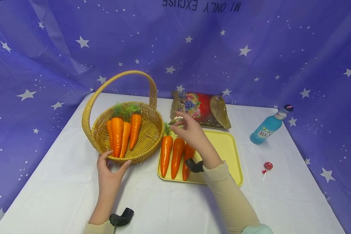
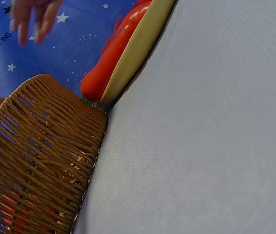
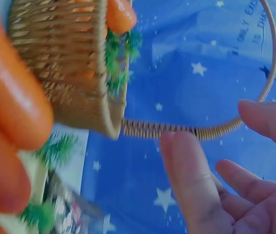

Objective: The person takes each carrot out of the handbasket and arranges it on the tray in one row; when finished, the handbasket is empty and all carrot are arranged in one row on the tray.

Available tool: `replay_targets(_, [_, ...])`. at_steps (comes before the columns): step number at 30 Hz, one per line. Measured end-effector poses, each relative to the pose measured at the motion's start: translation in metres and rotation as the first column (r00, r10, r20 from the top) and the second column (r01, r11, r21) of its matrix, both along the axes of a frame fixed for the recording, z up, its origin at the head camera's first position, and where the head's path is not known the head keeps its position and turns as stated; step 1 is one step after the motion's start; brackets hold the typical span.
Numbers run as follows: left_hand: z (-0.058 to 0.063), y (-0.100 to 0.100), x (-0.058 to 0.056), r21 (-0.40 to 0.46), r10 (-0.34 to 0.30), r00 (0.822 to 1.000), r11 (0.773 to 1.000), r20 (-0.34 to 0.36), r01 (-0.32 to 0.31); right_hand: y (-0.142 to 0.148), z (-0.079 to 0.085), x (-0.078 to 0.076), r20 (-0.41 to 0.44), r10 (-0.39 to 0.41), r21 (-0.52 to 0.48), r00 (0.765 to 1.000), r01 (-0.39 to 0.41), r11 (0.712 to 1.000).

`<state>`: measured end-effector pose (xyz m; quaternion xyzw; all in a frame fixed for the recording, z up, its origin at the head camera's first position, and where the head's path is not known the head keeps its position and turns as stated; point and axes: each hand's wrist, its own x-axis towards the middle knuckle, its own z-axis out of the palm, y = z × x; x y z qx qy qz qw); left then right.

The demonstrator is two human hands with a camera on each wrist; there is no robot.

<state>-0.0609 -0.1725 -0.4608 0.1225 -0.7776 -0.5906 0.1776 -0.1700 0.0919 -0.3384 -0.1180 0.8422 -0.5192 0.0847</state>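
Observation:
My left hand (image 1: 107, 174) grips the near rim of the wicker basket (image 1: 147, 155), thumb outside and fingers over the edge. Several orange carrots (image 1: 117, 136) with green tops lie inside, toward the basket's left. To the right, 3 carrots (image 1: 166, 156) rest side by side on a yellow tray (image 1: 226, 148). Above their leafy ends hovers my right hand (image 1: 191, 131), its fingers spread and holding nothing in the right wrist view. The left wrist view shows the basket's woven side (image 2: 45, 151) and only a bit of a left fingertip.
A red and gold printed bag (image 1: 204, 109) lies behind the tray. Toward the right are a blue bottle (image 1: 266, 129) and a red lollipop (image 1: 268, 166). The basket's tall handle (image 1: 96, 97) arches over its opening. A starry blue cloth (image 1: 210, 58) hangs behind the white table (image 1: 163, 208).

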Motion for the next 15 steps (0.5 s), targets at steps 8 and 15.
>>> replay_targets(8, [0.016, 0.006, 0.003, 0.011, 0.0, 1.0, 1.0, 0.013, 0.0, -0.047, 0.001, -0.021, 0.049, 0.109, -0.073, 0.993, -0.105, 0.992])
replay_targets(15, [-0.001, 0.0, -0.001, -0.001, 0.003, 1.0, 1.0, -0.001, -0.003, -0.085, -0.009, -0.037, 0.087, 0.171, -0.032, 0.981, -0.169, 0.985])
